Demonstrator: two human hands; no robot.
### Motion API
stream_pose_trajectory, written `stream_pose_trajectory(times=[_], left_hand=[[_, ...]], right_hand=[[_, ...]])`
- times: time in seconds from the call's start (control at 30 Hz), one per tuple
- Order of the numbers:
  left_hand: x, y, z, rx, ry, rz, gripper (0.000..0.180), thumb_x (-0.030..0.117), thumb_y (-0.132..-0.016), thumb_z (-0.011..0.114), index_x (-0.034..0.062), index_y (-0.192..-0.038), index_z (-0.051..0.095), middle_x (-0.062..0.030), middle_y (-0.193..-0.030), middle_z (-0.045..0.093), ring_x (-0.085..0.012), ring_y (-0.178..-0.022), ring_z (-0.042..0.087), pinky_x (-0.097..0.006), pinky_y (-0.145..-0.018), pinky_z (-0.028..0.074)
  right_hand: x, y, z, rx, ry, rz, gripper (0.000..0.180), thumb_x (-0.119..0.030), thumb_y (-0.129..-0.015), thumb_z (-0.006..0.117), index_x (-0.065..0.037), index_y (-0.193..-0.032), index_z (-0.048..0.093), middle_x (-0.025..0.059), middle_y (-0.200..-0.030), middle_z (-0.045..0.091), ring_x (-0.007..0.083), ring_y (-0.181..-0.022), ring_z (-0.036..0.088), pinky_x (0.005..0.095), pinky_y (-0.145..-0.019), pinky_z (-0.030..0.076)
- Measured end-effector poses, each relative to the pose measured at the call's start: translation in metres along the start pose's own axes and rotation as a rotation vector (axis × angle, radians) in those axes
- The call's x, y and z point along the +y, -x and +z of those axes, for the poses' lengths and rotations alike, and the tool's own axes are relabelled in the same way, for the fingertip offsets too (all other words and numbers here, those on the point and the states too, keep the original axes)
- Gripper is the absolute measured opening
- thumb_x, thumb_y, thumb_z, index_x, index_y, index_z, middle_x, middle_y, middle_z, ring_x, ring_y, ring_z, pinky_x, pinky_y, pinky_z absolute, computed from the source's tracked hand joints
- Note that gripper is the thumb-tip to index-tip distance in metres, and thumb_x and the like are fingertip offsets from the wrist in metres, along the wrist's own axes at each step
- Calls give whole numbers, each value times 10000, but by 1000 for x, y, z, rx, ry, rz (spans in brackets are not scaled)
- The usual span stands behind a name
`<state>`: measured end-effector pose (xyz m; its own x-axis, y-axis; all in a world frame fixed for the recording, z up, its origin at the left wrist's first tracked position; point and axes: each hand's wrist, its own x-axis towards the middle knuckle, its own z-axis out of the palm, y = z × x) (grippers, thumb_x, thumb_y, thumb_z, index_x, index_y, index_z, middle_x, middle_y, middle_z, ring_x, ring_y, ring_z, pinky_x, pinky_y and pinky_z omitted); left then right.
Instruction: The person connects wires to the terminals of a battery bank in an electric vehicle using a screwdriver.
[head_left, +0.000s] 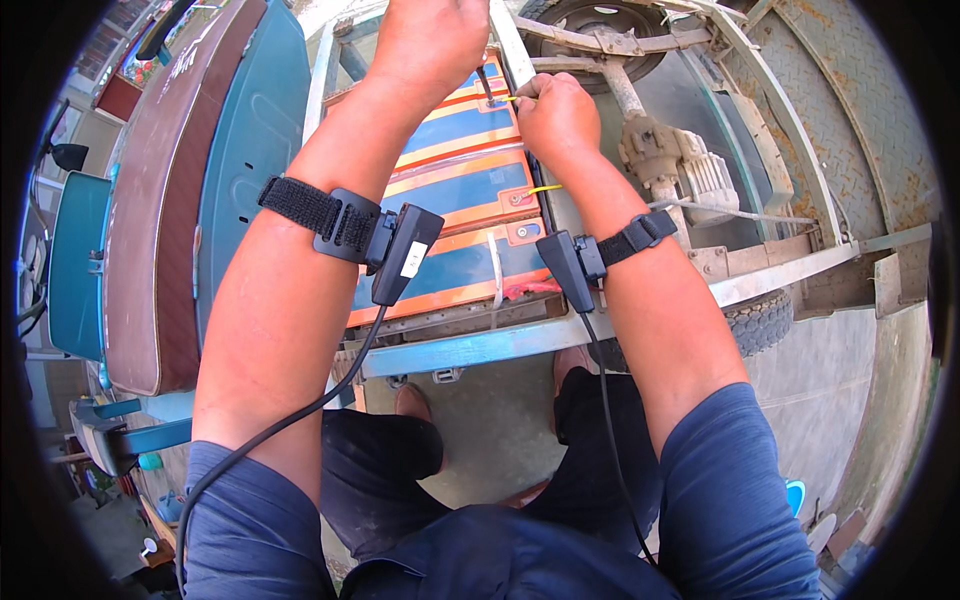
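Several orange batteries with blue tops (455, 187) lie in a row inside a metal vehicle frame in front of me. My left hand (435, 45) is closed at the upper edge, above the far batteries. From it a screwdriver (486, 84) points down, its dark shaft reaching a battery's corner terminal; its handle is hidden in the hand. My right hand (562, 118), just right of that terminal, pinches a thin yellow wire (508, 99) that runs to it. A second yellow wire (545, 188) joins the terminal of a nearer battery.
A pale frame rail (470, 347) crosses in front of my legs. To the right are an axle with a motor (690, 165) and a wheel (600, 18). A brown-and-teal seat (165, 200) stands at left. Cables hang from black devices (408, 255) strapped to both wrists.
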<state>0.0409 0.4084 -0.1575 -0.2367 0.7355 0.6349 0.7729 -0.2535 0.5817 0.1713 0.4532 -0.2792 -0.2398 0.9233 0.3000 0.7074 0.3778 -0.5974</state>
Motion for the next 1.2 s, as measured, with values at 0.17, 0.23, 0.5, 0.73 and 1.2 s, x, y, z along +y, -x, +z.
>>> stream_pose_trajectory(times=[0.17,0.23,0.5,0.73,1.2], left_hand=[[1,0,-2,-5,-21,-34,175,110,-924,608,-6,-1052,581,-193,-759,652,-282,-616,676,-413,-653,546],[2,0,-2,-23,3,-67,176,116,-924,615,-5,-1047,585,-195,-765,655,-283,-621,678,-414,-656,546],[-8,-1,3,56,-165,142,196,169,-925,643,0,-1015,602,-244,-880,669,-388,-814,671,-459,-763,533],[26,-4,-13,-204,-113,-182,263,231,-940,647,-12,-1029,598,-268,-925,664,-426,-941,663,-484,-834,524],[-7,-20,-25,-233,-340,26,349,218,-871,703,-4,-1123,611,-251,-920,686,-400,-891,682,-456,-811,542]], right_hand=[[-3,1,0,20,-24,-1,119,-214,-842,688,-133,-906,745,105,-1019,666,316,-967,665,438,-850,539],[-2,1,0,13,-15,-6,115,-216,-847,689,-141,-907,752,103,-1032,664,312,-966,670,437,-840,546],[-4,-1,0,-1,6,-4,129,-171,-854,650,-158,-902,770,109,-1062,666,316,-957,684,439,-820,561],[-3,-1,0,-34,25,19,129,-213,-847,676,-121,-907,743,111,-1029,653,316,-971,665,438,-843,544],[21,37,-38,-117,-188,172,277,-239,-892,653,-113,-1118,751,175,-1004,736,334,-935,707,405,-836,545]])
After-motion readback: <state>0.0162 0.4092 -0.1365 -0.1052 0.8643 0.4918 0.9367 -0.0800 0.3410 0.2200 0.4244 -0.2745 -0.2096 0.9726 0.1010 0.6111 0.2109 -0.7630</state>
